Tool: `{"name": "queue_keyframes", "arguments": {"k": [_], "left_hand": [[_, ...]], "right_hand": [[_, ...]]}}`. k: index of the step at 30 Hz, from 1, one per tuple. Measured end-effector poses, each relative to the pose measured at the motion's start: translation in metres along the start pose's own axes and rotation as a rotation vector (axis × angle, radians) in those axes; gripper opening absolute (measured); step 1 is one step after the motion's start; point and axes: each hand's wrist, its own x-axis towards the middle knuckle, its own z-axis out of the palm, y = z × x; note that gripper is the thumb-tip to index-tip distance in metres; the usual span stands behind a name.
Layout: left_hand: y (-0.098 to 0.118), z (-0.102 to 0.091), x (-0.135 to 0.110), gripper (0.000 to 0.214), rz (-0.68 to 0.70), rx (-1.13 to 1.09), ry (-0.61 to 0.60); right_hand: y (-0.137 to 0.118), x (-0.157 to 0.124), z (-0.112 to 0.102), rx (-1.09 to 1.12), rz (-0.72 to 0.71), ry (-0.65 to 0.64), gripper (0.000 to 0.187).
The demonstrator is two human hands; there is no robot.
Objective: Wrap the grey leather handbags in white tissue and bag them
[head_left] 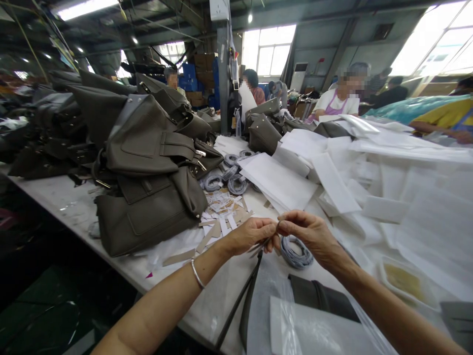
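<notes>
Left hand (258,232): curled snugly round a slim dark piece (261,244)
Slim dark piece: just below frame centre
Right hand (305,229): thumb and forefinger nipped together; contents, can't tell
Fingertip work: fine two-handed handling, seemingly; next calls for steady pinches

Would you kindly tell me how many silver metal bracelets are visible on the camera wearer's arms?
1. The rounded silver metal bracelet circles the left forearm near the bare left hand. None shows on the right forearm, part of which lies outside the picture.
</notes>
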Motion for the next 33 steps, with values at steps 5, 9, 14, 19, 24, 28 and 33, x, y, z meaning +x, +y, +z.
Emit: {"name": "queue_keyframes", "arguments": {"k": [5, 9, 14, 19, 24, 28, 33], "left_hand": [[-0.002, 0.001, -0.001, 0.050, 0.052, 0.056, 0.126], [-0.007, 0.001, -0.002, 0.047, 0.016, 0.055, 0.163], [-0.010, 0.005, -0.004, 0.050, 0.040, 0.062, 0.186], [-0.012, 0.009, -0.007, 0.050, 0.058, 0.081, 0.190], [-0.021, 0.008, -0.006, 0.053, 0.029, -0.197, 0.149], [-0.023, 0.009, -0.006, 0.051, 0.027, -0.205, 0.180], [-0.023, 0.009, -0.007, 0.049, 0.056, -0.130, 0.208]], "right_hand": [[0.005, -0.003, 0.008, 0.029, 0.060, 0.004, 0.049], [0.005, -0.004, 0.013, 0.038, 0.051, 0.006, 0.046], [0.005, -0.003, 0.014, 0.032, 0.066, 0.042, 0.040], [0.008, -0.004, 0.013, 0.011, 0.068, 0.060, 0.043], [0.011, -0.006, 0.019, 0.051, 0.073, 0.115, 0.044], [0.012, -0.007, 0.022, 0.048, 0.063, 0.114, 0.044], [0.016, -0.008, 0.021, 0.031, 0.055, 0.074, 0.048]]}}
